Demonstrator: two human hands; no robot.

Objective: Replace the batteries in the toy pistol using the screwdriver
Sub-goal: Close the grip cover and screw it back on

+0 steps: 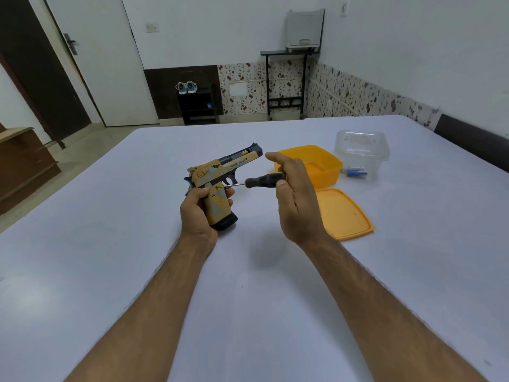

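There is a single view, from a wide-angle camera on the person's head, looking forward and down across the table point(110, 271). Both forearms reach in from the bottom edge, and the hands meet near the middle of the picture, close to the lens. Past the table's far edge the view takes in the floor and the room's far walls, whose straight lines bow with the wide lens

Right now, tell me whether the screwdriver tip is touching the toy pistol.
Touching. The head view shows the screwdriver, held in the right hand, with its tip set against the grip of the toy pistol that the left hand holds.
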